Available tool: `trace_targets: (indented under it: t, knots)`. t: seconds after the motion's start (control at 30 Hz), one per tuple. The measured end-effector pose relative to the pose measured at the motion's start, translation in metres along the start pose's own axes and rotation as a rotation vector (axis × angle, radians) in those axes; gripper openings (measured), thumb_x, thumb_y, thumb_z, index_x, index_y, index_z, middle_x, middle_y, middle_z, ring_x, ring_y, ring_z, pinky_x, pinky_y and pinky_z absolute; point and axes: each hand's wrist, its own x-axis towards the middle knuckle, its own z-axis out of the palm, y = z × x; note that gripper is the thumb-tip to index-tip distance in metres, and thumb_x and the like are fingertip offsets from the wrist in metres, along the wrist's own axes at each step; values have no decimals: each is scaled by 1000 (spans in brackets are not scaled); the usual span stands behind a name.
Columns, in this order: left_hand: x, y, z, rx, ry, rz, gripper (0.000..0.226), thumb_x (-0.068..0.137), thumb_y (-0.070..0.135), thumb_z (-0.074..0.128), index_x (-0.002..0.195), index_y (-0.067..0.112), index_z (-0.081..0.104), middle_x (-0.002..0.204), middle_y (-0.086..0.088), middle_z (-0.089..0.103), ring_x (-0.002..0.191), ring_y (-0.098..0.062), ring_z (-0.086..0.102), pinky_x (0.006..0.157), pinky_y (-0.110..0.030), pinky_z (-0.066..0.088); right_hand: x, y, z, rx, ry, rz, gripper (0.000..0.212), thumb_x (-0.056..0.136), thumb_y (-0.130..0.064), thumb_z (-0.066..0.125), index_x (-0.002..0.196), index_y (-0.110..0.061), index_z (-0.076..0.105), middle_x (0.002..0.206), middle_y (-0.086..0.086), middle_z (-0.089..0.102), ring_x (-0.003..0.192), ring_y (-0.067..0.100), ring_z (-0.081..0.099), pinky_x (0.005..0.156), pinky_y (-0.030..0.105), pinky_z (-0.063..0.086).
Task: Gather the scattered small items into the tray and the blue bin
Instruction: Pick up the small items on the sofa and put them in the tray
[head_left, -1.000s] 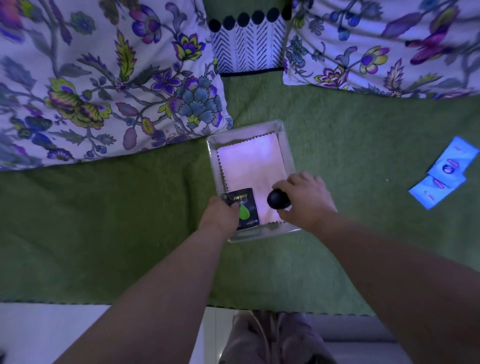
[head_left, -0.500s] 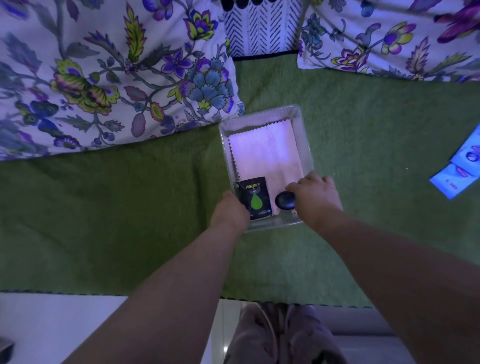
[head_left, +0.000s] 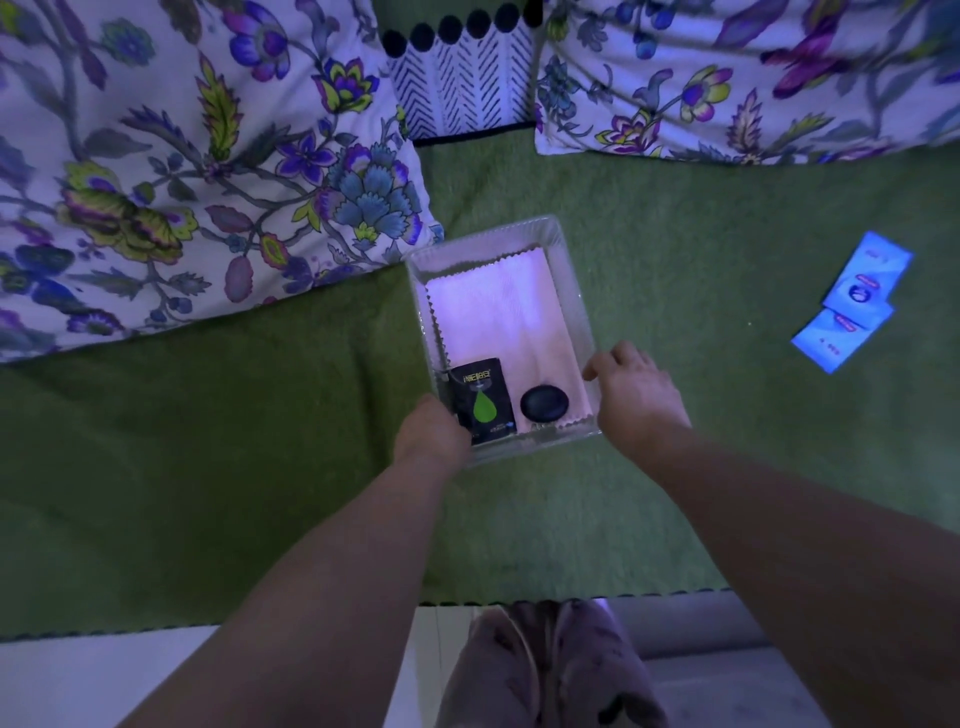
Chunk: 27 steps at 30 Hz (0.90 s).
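A clear plastic tray shaped like a box sits in the middle of the frame on a big green fuzzy blanket. A pink cloth with zigzag edges lies flat inside the tray.

Two small things lie on the near end of the cloth, side by side. One is a black packet with a green drop on it. The other is a black round flat thing, just to the right of the packet. They sit close together, but I cannot tell if they touch.

The left hand is at the near left corner of the tray, right against the black packet. Its fingers are tucked out of sight, so I cannot tell if it holds the packet or the tray, or nothing.

The right hand is over the right side of the tray. Its fingers are loose and a little bent, and it holds nothing.

Far to the right of the frame, well apart from the tray, a light blue flat packet lies on the blanket. A second light blue packet is partly tucked under it.

A big flowery pillow fills the upper left of the frame, and its corner comes close to the tray. Another flowery pillow is at the upper right. Between them, at the top, is a white pillow with dark zigzag lines.

At the bottom of the frame are the person's legs in patterned trousers.
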Motion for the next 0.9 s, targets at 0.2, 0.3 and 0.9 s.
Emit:
trace_targets:
  t: [0.2,0.3,0.9]
  knots:
    - [-21,15,-18,112,25,86,28,92,10,53,118,2,49,115,-15,62,102,-32,61,71,-31,41,-21,5,-18,131,27,101,42,80,8,45,116,-13,52,119,10,52,108,29,53,88,38,45]
    - [-33,30,-25,163,29,128,30,91,8,51,120,2,49,118,-16,61,105,-33,60,72,-30,40,-30,13,-31,257,43,239,34,83,6,41,112,-9,50,117,13,53,103,33,57,82,38,45]
    - [-71,151,46,233,32,186,30,91,7,48,121,2,49,120,-17,60,108,-34,59,77,-32,43,-32,194,-48,389,12,392,38,89,-4,47,119,-23,59,123,8,60,109,27,59,84,30,46]
